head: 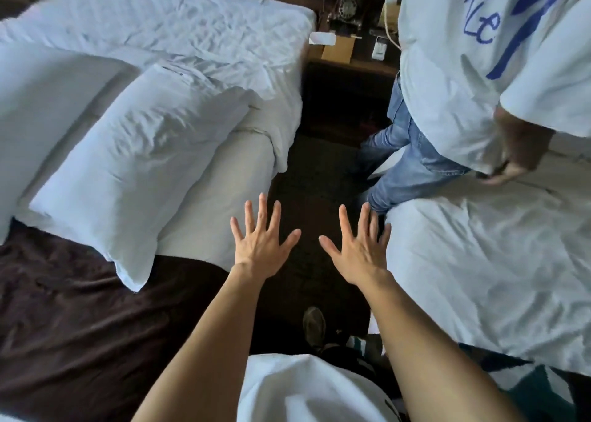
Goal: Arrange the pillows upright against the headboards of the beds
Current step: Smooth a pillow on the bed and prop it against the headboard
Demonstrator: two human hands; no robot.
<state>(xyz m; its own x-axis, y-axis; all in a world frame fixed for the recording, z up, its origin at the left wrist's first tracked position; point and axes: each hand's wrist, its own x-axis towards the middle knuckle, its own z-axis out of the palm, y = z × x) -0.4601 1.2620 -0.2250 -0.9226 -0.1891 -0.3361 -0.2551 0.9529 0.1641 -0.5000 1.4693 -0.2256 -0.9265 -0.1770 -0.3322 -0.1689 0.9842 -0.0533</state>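
Both hands, the left hand point(260, 245) and right hand point(359, 252), are held with fingers spread, nothing grasped. A white pillow point(134, 169) is seen lying flat, left of the left fingertips, untouched.

A pillow point(137, 172) lies flat on the bed point(243, 165) left of both hands; another bed point(479, 261) lies right.
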